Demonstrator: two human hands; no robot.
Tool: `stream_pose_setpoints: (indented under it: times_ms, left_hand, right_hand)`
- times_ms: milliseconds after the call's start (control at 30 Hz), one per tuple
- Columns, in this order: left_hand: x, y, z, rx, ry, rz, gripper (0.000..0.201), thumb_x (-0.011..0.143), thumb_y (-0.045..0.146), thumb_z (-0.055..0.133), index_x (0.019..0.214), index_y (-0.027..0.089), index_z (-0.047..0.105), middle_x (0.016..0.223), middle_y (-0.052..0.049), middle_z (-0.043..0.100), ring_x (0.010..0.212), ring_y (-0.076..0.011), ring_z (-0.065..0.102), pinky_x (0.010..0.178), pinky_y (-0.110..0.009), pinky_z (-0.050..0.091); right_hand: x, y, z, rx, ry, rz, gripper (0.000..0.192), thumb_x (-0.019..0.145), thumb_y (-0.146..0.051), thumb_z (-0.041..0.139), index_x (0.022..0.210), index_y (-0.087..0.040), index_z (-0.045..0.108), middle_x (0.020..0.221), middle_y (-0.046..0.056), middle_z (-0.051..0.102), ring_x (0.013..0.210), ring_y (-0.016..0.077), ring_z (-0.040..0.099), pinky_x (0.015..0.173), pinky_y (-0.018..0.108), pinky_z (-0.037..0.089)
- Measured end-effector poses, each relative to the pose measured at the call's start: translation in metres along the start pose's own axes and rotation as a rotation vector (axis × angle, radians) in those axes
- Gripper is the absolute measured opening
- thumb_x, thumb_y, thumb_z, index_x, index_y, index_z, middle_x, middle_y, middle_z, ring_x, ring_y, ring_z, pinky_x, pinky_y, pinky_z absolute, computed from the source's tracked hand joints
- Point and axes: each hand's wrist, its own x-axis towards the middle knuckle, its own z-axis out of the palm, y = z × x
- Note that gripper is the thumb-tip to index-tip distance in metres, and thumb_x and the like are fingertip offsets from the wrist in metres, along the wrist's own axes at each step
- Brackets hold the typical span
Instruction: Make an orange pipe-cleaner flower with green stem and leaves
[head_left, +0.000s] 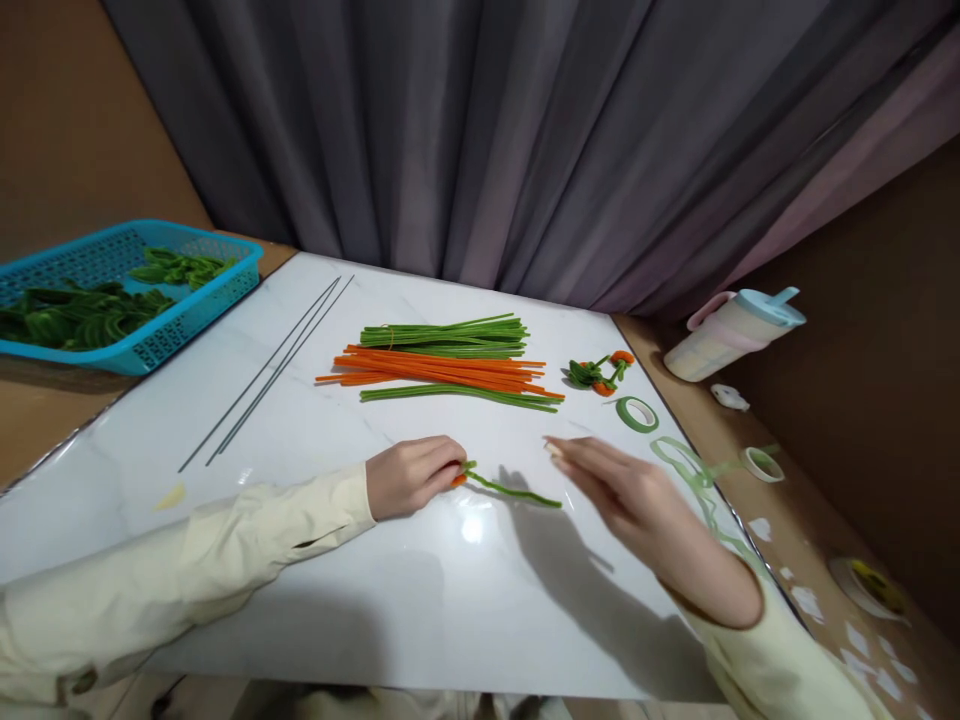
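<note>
Two hands at work: left hand (411, 476) pinches the orange-tipped green stem (510, 490) lying on the white table (420, 600); right hand (626, 490) hovers open, empty. Step: probably wrapping the stem; next likely needs the tape roll (637, 413) nearby.

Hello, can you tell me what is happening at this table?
A person in cream sleeves works with pipe cleaners on a white table. The left hand pinches the orange-tipped end of a green pipe cleaner lying on the table. The right hand hovers open beside it, holding nothing. Bundles of green and orange pipe cleaners lie behind.
</note>
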Motion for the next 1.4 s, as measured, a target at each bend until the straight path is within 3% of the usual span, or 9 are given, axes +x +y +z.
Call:
stream_pose_setpoints:
  times_ms: [67,133,300,433,567,700,933,1200,1400]
  left_hand:
    - [0.001,0.001,-0.001,-0.068,0.008,-0.093,0.014,0.087,0.016,0.041,0.089,0.014,0.055,0.079,-0.005,0.062,0.067,-0.0114,0.056,0.064,-0.021,0.046]
    - [0.003,0.003,-0.002,-0.127,0.020,-0.171,0.010,0.084,0.018,0.046,0.086,0.014,0.055,0.076,-0.004,0.062,0.062,-0.0103,0.055,0.060,-0.019,0.045]
    - [0.006,0.006,-0.003,-0.334,0.014,-0.351,0.013,0.081,0.025,0.052,0.083,0.013,0.057,0.072,-0.003,0.060,0.060,-0.0104,0.055,0.058,-0.020,0.046]
    - [0.009,0.005,-0.006,-0.710,0.006,-0.529,0.017,0.075,0.025,0.060,0.086,0.012,0.057,0.079,-0.005,0.060,0.068,-0.0126,0.058,0.062,-0.023,0.049]
    - [0.011,0.001,-0.012,-1.078,-0.092,-0.655,0.034,0.071,0.025,0.067,0.101,0.012,0.060,0.091,-0.008,0.062,0.081,-0.0172,0.059,0.069,-0.028,0.050]
    - [0.013,0.000,-0.012,-1.245,-0.157,-0.742,0.039,0.074,0.030,0.066,0.109,0.012,0.062,0.089,-0.010,0.066,0.077,-0.0161,0.060,0.067,-0.028,0.050]
    - [0.013,0.004,-0.009,-1.272,-0.120,-0.762,0.040,0.070,0.033,0.071,0.104,0.014,0.066,0.083,-0.007,0.068,0.069,-0.0127,0.059,0.065,-0.026,0.050]
    - [0.010,0.006,-0.007,-1.095,-0.050,-0.755,0.038,0.070,0.034,0.070,0.101,0.012,0.066,0.093,-0.009,0.068,0.080,-0.0166,0.062,0.080,-0.031,0.048]
    - [0.011,0.005,-0.007,-1.101,-0.031,-0.731,0.035,0.072,0.034,0.068,0.098,0.011,0.065,0.092,-0.009,0.067,0.081,-0.0174,0.062,0.081,-0.032,0.048]
  right_hand:
    - [0.005,-0.001,-0.009,-0.026,0.053,0.019,0.023,0.091,-0.026,0.041,0.099,-0.016,0.061,0.097,0.011,0.065,0.085,0.0185,0.062,0.074,0.027,0.048]
    - [0.012,-0.003,-0.003,0.027,-0.078,-0.017,0.025,0.091,-0.030,0.042,0.093,-0.017,0.063,0.094,0.010,0.066,0.080,0.0174,0.063,0.070,0.025,0.048]
    - [0.032,-0.007,0.043,0.136,-0.314,-0.021,0.021,0.087,-0.030,0.049,0.087,-0.016,0.065,0.071,0.003,0.066,0.056,0.0110,0.056,0.054,0.020,0.039]
    - [0.038,-0.007,0.055,0.201,-0.280,-0.015,0.020,0.087,-0.022,0.047,0.075,-0.015,0.061,0.054,-0.002,0.055,0.044,0.0066,0.040,0.047,0.018,0.029]
    - [0.035,-0.005,0.046,0.289,-0.258,0.006,0.020,0.086,-0.021,0.045,0.070,-0.015,0.056,0.053,-0.003,0.052,0.044,0.0062,0.038,0.047,0.018,0.029]
    - [0.032,-0.007,0.042,0.332,-0.248,0.010,0.024,0.088,-0.023,0.042,0.070,-0.015,0.054,0.052,-0.004,0.049,0.043,0.0063,0.037,0.048,0.018,0.030]
    - [0.028,-0.014,0.045,0.372,-0.243,0.031,0.024,0.088,-0.019,0.038,0.069,-0.016,0.053,0.052,-0.004,0.050,0.043,0.0068,0.039,0.050,0.018,0.033]
    - [0.028,-0.023,0.048,0.476,-0.257,0.220,0.024,0.085,-0.017,0.038,0.066,-0.015,0.052,0.054,-0.001,0.056,0.044,0.0069,0.040,0.048,0.019,0.034]
    - [0.027,-0.024,0.051,0.590,-0.272,0.294,0.027,0.088,-0.029,0.038,0.072,-0.014,0.054,0.055,-0.001,0.054,0.046,0.0076,0.038,0.046,0.019,0.033]
